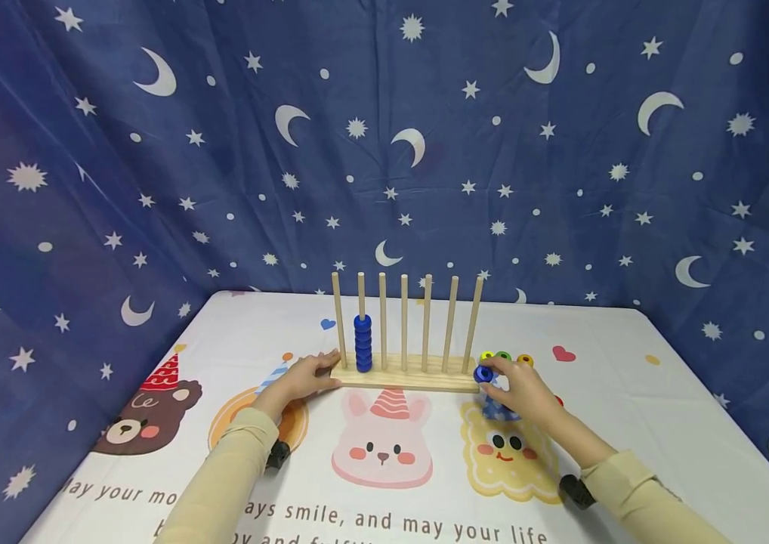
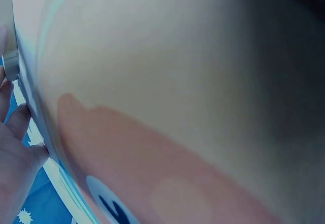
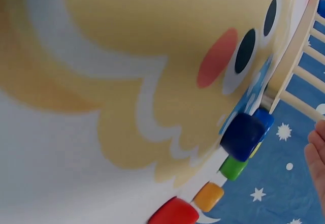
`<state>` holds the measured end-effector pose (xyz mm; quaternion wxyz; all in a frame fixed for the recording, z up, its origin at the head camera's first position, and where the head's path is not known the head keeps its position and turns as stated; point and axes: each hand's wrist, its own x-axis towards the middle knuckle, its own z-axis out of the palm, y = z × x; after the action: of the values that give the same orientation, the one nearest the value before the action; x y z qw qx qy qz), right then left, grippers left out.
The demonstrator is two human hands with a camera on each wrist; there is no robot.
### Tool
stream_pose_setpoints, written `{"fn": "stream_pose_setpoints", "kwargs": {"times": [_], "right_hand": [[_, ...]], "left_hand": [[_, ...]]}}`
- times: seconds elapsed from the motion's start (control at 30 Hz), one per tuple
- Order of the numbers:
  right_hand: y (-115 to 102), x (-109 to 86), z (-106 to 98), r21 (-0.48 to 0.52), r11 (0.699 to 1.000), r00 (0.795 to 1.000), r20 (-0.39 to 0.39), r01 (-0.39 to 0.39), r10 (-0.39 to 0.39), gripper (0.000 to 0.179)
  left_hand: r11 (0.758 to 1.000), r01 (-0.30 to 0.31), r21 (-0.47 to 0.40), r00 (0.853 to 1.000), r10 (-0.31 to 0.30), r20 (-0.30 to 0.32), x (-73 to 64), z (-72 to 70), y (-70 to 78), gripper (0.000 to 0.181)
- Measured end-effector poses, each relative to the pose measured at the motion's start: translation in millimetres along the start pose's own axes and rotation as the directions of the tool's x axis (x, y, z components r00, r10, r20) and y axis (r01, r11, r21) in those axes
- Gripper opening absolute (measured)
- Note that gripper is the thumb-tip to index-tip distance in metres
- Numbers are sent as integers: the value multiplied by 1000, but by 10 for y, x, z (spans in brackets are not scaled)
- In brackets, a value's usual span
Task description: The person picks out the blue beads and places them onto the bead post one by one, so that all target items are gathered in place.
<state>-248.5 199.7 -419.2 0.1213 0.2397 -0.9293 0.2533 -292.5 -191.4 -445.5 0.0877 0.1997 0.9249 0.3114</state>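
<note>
A wooden peg rack (image 1: 412,370) with several upright pegs stands near the back of the table. Blue beads (image 1: 362,344) are stacked on its second peg from the left. My left hand (image 1: 299,378) holds the rack's left end, thumb in front and fingers behind. Beside the right end, my right hand (image 1: 523,389) has its thumb and index finger on either side of a blue bead (image 1: 483,375). In the right wrist view, only part of the right hand (image 3: 317,153) shows at the edge, with a dark blue bead (image 3: 244,136) to its left.
Around the right hand lie a yellow bead (image 1: 487,354), a green bead (image 1: 503,356), an orange bead (image 1: 525,360) and a partly covered red bead (image 1: 559,400). A printed white cloth (image 1: 276,310) covers the table. A blue star-patterned curtain (image 1: 384,151) hangs behind and at the sides.
</note>
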Motion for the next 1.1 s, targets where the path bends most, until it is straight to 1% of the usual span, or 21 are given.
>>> {"fn": "stream_pose_setpoints", "kwargs": {"times": [0.1, 0.2, 0.43, 0.57, 0.73, 0.83, 1.03, 1.1], "right_hand": [[-24, -4, 26, 27, 999, 997, -58, 46, -44, 32], [-59, 1, 42, 83, 994, 995, -85, 66, -59, 32], [-153, 48, 68, 235, 971, 995, -102, 40, -16, 33], [-228, 78, 83, 281, 959, 994, -105, 38, -9, 35], [-310, 97, 108, 302, 949, 987, -153, 91, -46, 34], [-368, 116, 134, 310, 943, 981, -183, 122, -67, 33], [-532, 178, 185, 340, 926, 973, -213, 164, -95, 35], [-586, 190, 194, 343, 922, 968, -227, 181, -105, 35]], "left_hand": [[1000, -2, 6, 1000, 2, -4, 0, -2, -12, 61], [1000, -4, 11, 1000, 4, -8, 2, 2, -20, 61], [1000, 3, 7, 1000, -3, -13, 11, 12, -20, 61], [1000, 12, 0, 1000, -12, -12, 13, 14, -17, 61], [1000, 16, -6, 1000, -16, 0, 19, 35, 0, 62], [1000, 1, 3, 1000, -1, 2, 20, 39, 7, 61], [1000, 13, -10, 1000, -13, -9, 4, 14, 19, 61], [1000, 7, -5, 1000, -7, -9, 4, 13, 20, 61]]}}
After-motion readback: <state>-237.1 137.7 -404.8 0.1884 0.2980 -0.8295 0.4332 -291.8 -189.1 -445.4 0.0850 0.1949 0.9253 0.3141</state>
